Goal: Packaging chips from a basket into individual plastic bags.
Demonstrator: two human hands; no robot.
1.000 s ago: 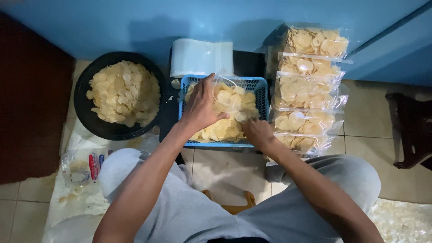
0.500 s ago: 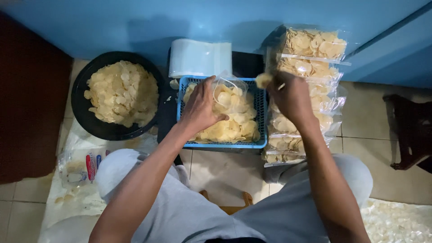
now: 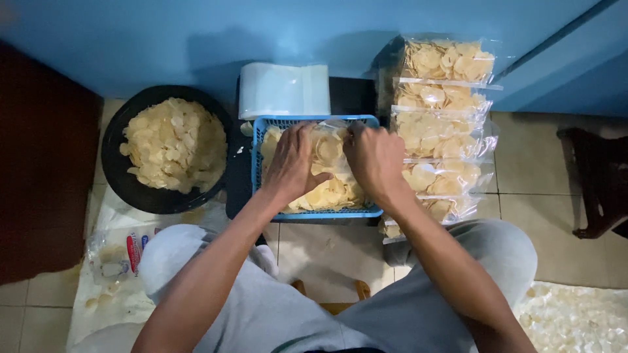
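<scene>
A blue plastic basket (image 3: 261, 127) sits on the floor in front of me, and a clear plastic bag of pale yellow chips (image 3: 330, 173) lies in it. My left hand (image 3: 293, 163) grips the bag's left side. On the bag's right side, near its top edge, my right hand (image 3: 376, 160) holds it too. Both hands rest over the basket, a short gap apart, with the bag's mouth between them.
A black round tub of loose chips (image 3: 171, 149) stands to the left. A stack of empty clear bags (image 3: 284, 88) lies behind the basket. Several filled chip bags (image 3: 441, 124) are lined up on the right. A dark stool (image 3: 598, 176) is far right, blue wall behind.
My right hand went from the basket's right corner out to the filled bags and has come back to the bag in the basket. The left hand stayed on the bag.
</scene>
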